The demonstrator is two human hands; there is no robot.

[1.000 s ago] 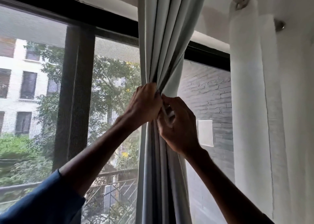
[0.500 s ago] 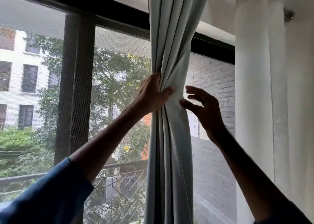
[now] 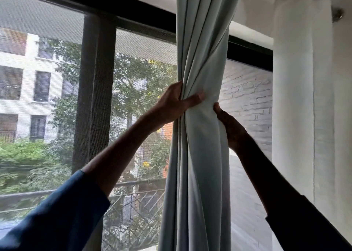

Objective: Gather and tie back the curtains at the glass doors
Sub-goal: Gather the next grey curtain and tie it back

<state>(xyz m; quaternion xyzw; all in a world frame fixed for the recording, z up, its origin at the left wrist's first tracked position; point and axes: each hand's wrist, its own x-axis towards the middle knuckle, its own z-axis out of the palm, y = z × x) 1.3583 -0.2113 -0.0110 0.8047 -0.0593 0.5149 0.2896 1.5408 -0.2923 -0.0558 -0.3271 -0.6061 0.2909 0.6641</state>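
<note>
The curtain (image 3: 203, 155) hangs bunched against the glass door (image 3: 142, 79), right of centre. The left hand (image 3: 169, 106) has its grip wrapped round the folds; the right hand (image 3: 231, 126) clasps the right edge, fingers hidden. I see no tie: freeing 1 hand may let the folds spill.

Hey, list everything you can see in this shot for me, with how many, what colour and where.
curtain: one, pale grey-green, centre, gathered into a bundle
white drape: one, white, hanging at right
door frame: one, black, across top, post at left
rod bracket: one, silver, top right
brick wall: one, whitish, outside, right of curtain
railing: one, dark, outside, low
trees: several, green, outside
building: one, white, outside, far left
sleeves: two, blue, lower corners
left hand: one, grips curtain's left side, thumb across front
right hand: one, grips curtain's right edge, fingers hidden
</note>
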